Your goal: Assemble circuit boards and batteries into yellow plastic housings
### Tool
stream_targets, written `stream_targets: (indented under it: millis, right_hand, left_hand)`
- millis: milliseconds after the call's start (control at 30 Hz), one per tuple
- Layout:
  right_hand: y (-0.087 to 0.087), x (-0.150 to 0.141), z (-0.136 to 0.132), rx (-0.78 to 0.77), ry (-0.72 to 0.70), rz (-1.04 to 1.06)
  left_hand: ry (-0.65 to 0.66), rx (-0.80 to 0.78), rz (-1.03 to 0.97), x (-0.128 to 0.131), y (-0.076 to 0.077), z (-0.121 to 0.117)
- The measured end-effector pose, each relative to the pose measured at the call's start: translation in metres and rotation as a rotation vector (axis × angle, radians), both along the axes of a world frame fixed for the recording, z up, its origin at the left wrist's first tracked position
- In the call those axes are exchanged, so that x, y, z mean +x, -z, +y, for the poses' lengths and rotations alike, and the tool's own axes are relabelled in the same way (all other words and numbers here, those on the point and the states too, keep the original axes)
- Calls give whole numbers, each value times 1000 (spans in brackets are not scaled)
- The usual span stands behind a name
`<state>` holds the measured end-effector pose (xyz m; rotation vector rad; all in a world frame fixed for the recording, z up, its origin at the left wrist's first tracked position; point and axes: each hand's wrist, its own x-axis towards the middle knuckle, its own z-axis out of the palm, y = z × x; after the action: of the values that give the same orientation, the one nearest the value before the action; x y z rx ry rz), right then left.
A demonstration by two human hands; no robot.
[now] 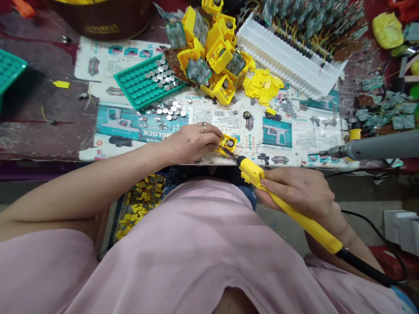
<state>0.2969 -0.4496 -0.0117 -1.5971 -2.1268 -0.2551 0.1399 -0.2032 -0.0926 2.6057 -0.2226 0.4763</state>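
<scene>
My left hand (191,141) is closed, its fingertips pinching a small yellow plastic housing (233,138) at the front edge of the table. A round metal part sits inside that housing. In my right hand (299,189) is a yellow-handled soldering iron (306,224), with a black cable running from its rear end. Its metal tip points left and reaches the housing beside my left fingertips; whether it touches cannot be made out. A round dark part (246,115) lies just behind the housing on the printed cardboard (209,117).
Behind lie a green tray (131,89) with button cells, piled yellow housings (219,52), yellow plastic pieces (263,85) and small screws (288,108). A white foam rack (284,61) holds circuit boards. From the right, a grey electric screwdriver (382,146) juts in.
</scene>
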Motion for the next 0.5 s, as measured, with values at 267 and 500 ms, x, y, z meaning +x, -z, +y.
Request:
stream_targets:
  millis: [267, 500]
  right_hand:
    - [-6, 0, -1, -40, -1, 0]
    - [-15, -1, 6, -97, -62, -126]
  left_hand:
    - [10, 26, -101, 1, 0, -1]
    - [-9, -78, 25, 1, -1, -2]
